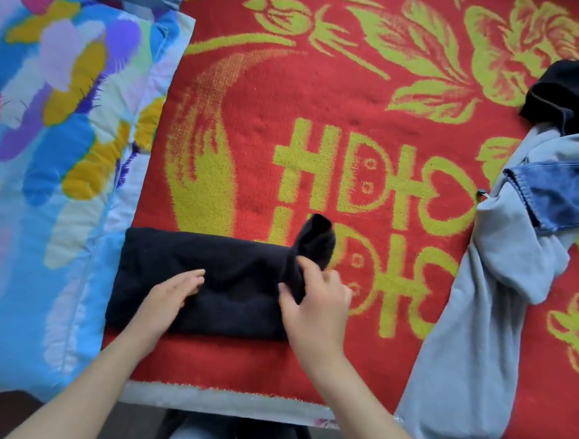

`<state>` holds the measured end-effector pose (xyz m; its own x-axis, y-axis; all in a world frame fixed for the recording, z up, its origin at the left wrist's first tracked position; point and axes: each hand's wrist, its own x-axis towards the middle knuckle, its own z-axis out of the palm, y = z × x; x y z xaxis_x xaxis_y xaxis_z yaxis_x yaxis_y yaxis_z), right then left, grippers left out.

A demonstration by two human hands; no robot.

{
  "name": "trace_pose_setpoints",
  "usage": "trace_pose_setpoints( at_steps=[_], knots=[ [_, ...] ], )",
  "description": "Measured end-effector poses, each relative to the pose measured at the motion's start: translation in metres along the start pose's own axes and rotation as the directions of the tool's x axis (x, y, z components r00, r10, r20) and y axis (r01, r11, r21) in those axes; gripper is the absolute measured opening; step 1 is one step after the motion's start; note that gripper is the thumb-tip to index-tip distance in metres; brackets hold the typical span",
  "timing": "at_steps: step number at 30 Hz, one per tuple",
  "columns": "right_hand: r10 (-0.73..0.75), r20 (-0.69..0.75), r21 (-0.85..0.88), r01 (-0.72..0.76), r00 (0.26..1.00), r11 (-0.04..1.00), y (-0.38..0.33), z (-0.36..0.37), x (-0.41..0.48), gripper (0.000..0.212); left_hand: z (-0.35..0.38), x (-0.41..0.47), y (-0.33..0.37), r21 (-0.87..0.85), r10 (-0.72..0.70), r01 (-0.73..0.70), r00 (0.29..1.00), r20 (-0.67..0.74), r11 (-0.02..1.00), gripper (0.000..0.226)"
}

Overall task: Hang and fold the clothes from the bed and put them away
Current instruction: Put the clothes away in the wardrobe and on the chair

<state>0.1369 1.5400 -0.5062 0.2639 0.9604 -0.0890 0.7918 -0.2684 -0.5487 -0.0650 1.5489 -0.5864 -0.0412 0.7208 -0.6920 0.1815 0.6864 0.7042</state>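
Lying on red flowered blanket (324, 95): folded dark garment (235, 284) near front edge; bright quilt (46, 151) covering left edge; grey garment (481, 301), denim piece (557, 193) and black cloth (561, 91) heaping along right edge.

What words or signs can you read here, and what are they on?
"囍": the yellow-green double-happiness sign woven into the red blanket, lying sideways, partly under the black garment.
No other words, labels or numbers show.
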Motion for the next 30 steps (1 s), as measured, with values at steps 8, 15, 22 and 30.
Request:
trace_pose_setpoints(
  at_steps=[8,15,22,30],
  knots=[
    [-0.311,0.768,0.191,0.263,0.560,0.946,-0.086,0.085,-0.039,0.056,-0.071,-0.027,-0.016,-0.587,-0.226,-0.083,0.873,-0.433,0.805,0.042],
    [-0.446,0.460,-0.112,0.549,0.768,0.828,0.025,0.055,-0.040,0.054,-0.012,-0.043,-0.057,0.803,0.567,-0.126,0.771,-0.290,0.582,0.053],
    [-0.584,0.292,-0.138,0.638,0.757,0.758,0.039,0.059,-0.014,0.059,-0.003,0.015,0.005,0.938,0.635,-0.224,0.773,0.006,0.264,0.068],
    [-0.248,0.735,0.074,0.290,0.631,0.954,0.011,0.067,0.063,0.063,-0.043,0.057,0.049,0.851,0.177,-0.433,0.901,0.397,0.298,0.027]
  ],
)
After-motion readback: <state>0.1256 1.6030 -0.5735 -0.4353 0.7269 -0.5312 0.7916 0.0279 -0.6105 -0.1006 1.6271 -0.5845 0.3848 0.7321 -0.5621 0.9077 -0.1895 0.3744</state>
